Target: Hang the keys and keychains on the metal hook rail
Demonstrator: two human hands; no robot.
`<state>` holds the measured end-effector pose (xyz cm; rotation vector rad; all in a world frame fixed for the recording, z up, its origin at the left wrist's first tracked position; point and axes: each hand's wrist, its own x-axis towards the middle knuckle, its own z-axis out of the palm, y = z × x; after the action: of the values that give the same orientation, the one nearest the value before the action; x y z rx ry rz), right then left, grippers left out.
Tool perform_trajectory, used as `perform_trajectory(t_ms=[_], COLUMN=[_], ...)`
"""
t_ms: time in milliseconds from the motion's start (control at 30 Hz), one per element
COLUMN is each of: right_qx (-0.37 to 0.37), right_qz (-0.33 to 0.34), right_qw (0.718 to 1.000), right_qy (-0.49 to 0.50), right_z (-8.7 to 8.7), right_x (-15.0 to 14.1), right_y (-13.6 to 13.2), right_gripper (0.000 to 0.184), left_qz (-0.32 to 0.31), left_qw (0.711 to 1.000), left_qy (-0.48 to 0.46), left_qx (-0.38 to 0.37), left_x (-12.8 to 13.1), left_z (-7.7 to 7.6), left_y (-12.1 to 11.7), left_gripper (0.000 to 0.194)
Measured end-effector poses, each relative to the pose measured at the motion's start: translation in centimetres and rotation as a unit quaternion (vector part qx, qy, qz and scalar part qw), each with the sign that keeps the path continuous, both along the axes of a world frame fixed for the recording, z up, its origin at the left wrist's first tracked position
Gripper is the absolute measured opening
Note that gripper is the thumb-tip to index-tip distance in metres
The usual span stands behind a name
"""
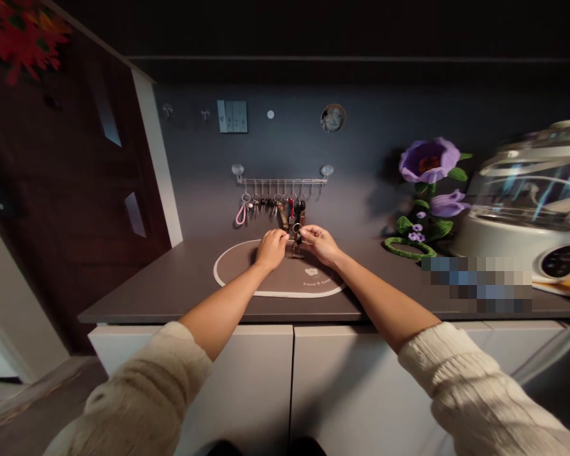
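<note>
Over the brown oval mat (237,272), my right hand (322,246) pinches a key ring (297,228) between thumb and fingers, with several small keys (295,248) dangling from it. My left hand (270,249) is closed just to the left of that ring, fingertips pressed together; what they grip, if anything, is too small to make out. Behind both hands, a clear hook rail (282,182) on the wall carries several key sets, among them a pink loop strap (240,214) and a patterned brown fob (283,216).
Purple artificial flowers (430,161) with a green ring base stand to the right on the dark countertop (137,291). Beyond them is a white appliance with a transparent cover (527,190). A dark door (76,221) is on the left, and white cabinet doors (247,373) lie below.
</note>
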<state>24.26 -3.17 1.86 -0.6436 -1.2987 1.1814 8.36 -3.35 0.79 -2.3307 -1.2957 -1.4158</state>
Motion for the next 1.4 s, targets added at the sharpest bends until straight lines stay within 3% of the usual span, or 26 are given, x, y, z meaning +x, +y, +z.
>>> perform_trajectory(t_ms=[333, 733, 967, 1133, 1400], right_qx=[0.007, 0.003, -0.021, -0.052, -0.071], right_qz=[-0.073, -0.160, -0.205, -0.243, -0.260], right_qw=[0.997, 0.986, 0.978, 0.968, 0.962], right_qy=[0.037, 0.033, 0.040, 0.044, 0.039], right_z=[1.8, 6.7, 8.8, 9.0, 7.5], right_x=[1.3, 2.8, 1.8, 1.0, 1.3], right_y=[0.3, 4.2, 5.9, 7.2, 8.2], right_gripper=[0.036, 0.010, 0.012, 0.015, 0.012], left_qz=[0.014, 0.009, 0.019, 0.020, 0.029], left_qw=[0.998, 0.998, 0.997, 0.997, 0.997], left_qy=[0.065, 0.066, 0.068, 0.069, 0.067], left_qx=[-0.008, -0.014, -0.011, -0.011, -0.011], left_x=[-0.1, 0.1, 0.1, 0.0, 0.0], left_z=[-0.3, -0.4, -0.4, -0.3, -0.3], left_y=[0.1, -0.2, -0.2, -0.2, -0.1], left_gripper=[0.021, 0.022, 0.022, 0.022, 0.023])
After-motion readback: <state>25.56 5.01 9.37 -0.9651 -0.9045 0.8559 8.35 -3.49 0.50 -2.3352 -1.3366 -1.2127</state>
